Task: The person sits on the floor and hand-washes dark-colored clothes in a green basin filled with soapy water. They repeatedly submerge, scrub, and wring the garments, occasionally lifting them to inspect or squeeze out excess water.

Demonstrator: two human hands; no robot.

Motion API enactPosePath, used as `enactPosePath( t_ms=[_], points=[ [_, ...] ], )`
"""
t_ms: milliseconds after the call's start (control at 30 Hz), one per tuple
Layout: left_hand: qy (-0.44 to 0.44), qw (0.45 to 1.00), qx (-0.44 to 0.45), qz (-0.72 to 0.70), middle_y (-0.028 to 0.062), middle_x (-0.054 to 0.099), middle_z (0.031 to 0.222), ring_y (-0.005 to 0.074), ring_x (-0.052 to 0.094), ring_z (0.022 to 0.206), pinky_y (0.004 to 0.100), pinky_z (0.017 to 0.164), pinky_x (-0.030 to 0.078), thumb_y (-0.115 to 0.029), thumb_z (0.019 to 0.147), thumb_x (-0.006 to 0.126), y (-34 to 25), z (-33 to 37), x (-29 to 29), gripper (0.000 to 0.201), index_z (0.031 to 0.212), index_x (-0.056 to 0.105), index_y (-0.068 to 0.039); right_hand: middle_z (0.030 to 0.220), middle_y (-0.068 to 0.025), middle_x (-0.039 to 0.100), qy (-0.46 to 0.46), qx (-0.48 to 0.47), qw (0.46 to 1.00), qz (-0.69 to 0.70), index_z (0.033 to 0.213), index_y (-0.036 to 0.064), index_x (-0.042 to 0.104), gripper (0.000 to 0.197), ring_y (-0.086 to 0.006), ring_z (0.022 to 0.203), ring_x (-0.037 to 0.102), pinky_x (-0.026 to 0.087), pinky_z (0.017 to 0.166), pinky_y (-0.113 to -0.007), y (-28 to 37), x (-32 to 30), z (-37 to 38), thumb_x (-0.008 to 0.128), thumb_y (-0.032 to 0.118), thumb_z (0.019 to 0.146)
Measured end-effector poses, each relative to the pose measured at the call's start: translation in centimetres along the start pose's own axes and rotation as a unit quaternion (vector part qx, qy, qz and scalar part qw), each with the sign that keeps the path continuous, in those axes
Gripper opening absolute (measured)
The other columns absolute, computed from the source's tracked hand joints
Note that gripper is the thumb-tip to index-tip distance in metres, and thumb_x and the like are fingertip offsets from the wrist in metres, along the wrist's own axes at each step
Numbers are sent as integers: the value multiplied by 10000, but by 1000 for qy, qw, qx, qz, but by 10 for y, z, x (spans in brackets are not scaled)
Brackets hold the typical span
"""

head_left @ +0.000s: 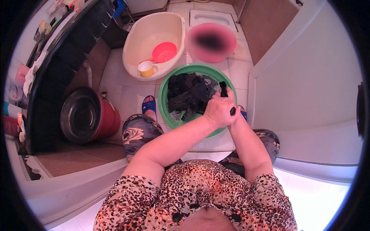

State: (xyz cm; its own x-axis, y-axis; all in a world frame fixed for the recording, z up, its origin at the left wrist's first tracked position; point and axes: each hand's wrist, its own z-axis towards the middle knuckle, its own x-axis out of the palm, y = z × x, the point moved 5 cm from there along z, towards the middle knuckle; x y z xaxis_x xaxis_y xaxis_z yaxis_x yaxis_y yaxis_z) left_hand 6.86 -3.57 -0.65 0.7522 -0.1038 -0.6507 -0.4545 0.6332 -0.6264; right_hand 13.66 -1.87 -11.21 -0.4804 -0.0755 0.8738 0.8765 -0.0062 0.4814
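At the right side of the green basin (162,101), over its rim, the left hand (218,110) and right hand (234,119) press together, fingers curled tight around a black cloth (223,89) whose ends poke out. How each fingertip grips is hidden. Inside the basin, dark wet clothes (188,92) lie heaped.

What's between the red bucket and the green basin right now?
In the head view, the person's left foot, in a blue slipper, stands on pale floor tiles between the red bucket and the green basin.
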Motion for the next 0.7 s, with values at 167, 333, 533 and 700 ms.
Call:
enactPosePath(
  t_ms=[167, 333, 533, 700],
  points=[
    [-189, 973, -130, -7, 221, 615, 669, 395, 627, 676, 456, 624, 499, -332, 826, 652, 63, 22, -30, 362, 650, 632, -16, 1023, -106, 643, -322, 210, 915, -125, 1099, 75, 582, 384, -257, 941, 627, 516, 813, -432, 3, 55, -11, 380, 374, 967],
    [-53, 968, -245, 8, 240, 660, 773, 392, 652, 798, 443, 736, 506, -542, 851, 599, 92, 30, -50, 566, 792, 699, 12, 1079, -103, 640, -289, 236, 904, -207, 1166, 63, 576, 373, -255, 963, 618, 500, 850, -429, 25, 43, 0, 380, 314, 973],
    [125, 955, -195, -185, 148, 703, 893, 210, 656, 872, 341, 839, 488, -438, 858, 664, 75, 39, -50, 468, 942, 711, 20, 1119, -87, 619, 46, 188, 801, -566, 1285, -15, 527, 446, -170, 1057, 531, 407, 944, -301, 49, 58, 11, 549, 124, 862],
    [115, 957, -137, -229, 98, 697, 916, 170, 636, 859, 307, 814, 489, -290, 788, 769, 73, 44, -50, 376, 995, 666, 8, 914, -45, 659, -32, 89, 802, -589, 1079, 1, 635, 266, -131, 842, 579, 470, 791, -275, 59, 34, 23, 637, 137, 850]
  ],
)
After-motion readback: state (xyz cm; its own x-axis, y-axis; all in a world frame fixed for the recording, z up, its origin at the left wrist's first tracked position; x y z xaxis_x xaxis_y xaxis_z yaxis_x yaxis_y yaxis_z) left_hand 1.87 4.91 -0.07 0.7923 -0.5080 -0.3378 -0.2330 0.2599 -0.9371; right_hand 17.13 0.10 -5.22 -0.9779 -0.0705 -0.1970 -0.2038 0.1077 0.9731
